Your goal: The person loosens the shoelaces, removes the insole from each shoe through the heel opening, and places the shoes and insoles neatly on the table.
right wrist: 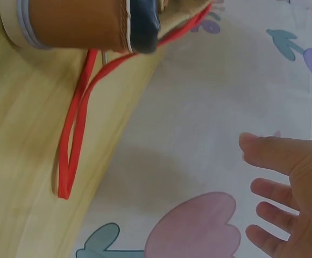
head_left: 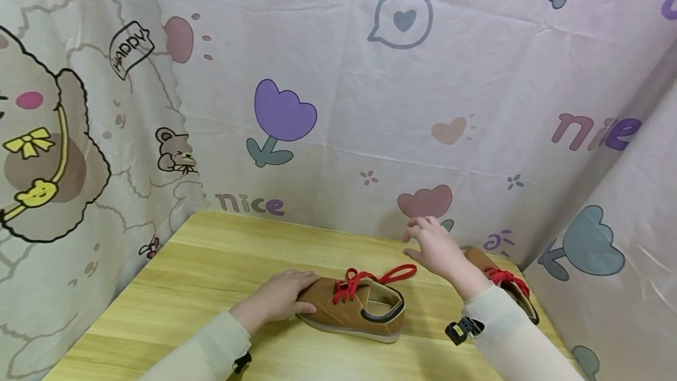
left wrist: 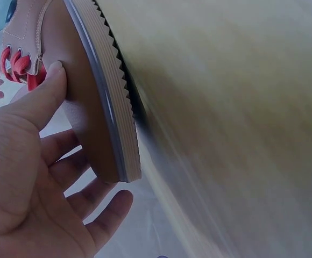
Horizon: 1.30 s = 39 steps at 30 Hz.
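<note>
A brown shoe with red laces lies sole-down on the table, toe to the left. My left hand grips its toe; the left wrist view shows the thumb against the upper and the fingers around the far side. One long lace loop trails past the heel onto the tabletop. Raised behind and to the right of the shoe, my right hand holds nothing, its fingers apart and loosely bent.
A matching brown shoe, its red laces tied, stands at the table's right side, partly behind my right forearm. The yellow wooden table ends against printed cloth curtains at the back and sides.
</note>
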{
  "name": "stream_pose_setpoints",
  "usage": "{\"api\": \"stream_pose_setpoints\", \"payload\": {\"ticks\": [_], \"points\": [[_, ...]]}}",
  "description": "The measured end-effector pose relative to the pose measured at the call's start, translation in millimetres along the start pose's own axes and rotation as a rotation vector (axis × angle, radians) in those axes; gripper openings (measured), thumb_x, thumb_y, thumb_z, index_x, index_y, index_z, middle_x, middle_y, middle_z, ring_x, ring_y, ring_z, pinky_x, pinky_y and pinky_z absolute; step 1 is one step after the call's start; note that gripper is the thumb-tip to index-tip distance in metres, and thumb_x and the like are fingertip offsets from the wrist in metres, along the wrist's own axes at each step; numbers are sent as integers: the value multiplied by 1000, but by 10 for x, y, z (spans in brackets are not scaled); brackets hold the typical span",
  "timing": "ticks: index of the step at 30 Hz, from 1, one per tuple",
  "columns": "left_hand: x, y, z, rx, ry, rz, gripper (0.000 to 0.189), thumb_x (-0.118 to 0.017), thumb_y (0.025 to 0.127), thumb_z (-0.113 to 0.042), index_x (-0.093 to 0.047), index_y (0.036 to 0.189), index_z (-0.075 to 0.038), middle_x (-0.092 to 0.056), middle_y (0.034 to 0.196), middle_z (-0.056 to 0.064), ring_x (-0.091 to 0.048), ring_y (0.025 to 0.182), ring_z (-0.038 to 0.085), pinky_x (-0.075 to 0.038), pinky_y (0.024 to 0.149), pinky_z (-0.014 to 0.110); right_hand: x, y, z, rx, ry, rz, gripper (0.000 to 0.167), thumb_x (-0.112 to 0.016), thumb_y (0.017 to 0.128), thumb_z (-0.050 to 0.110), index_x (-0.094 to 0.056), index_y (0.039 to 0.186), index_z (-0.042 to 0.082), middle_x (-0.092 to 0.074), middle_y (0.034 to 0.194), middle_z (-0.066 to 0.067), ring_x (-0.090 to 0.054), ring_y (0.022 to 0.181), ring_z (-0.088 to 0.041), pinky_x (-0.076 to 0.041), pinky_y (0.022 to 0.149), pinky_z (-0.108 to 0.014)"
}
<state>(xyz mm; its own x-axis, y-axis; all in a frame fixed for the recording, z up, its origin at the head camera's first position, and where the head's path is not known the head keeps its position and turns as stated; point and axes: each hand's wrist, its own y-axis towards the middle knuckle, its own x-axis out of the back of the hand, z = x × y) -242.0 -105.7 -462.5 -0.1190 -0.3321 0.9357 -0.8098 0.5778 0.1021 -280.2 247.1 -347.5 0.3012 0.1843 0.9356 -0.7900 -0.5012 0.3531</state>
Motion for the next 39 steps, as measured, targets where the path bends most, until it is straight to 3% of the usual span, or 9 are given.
{"api": "stream_pose_setpoints", "payload": {"ticks": [22, 39], "points": [[-20, 13, 20, 12, -6, 0, 70, -71, 90, -46, -53, 145, -7, -53, 146, 13, -49, 132, 37, -40, 107, 57, -263, -228, 236, 75, 58, -71, 16, -87, 79, 18, -73, 87, 17, -65, 118, -12, -56, 108, -36, -49, 91, -53], [-19, 16, 15, 5, -18, -9, 70, -72, 90, -45, -53, 145, -6, -53, 146, 14, -49, 132, 40, -40, 106, 58, -501, -384, 341, 59, 118, -19, 12, -83, 84, 19, -71, 82, 21, -65, 118, -10, -56, 109, -32, -49, 94, -50]]}}
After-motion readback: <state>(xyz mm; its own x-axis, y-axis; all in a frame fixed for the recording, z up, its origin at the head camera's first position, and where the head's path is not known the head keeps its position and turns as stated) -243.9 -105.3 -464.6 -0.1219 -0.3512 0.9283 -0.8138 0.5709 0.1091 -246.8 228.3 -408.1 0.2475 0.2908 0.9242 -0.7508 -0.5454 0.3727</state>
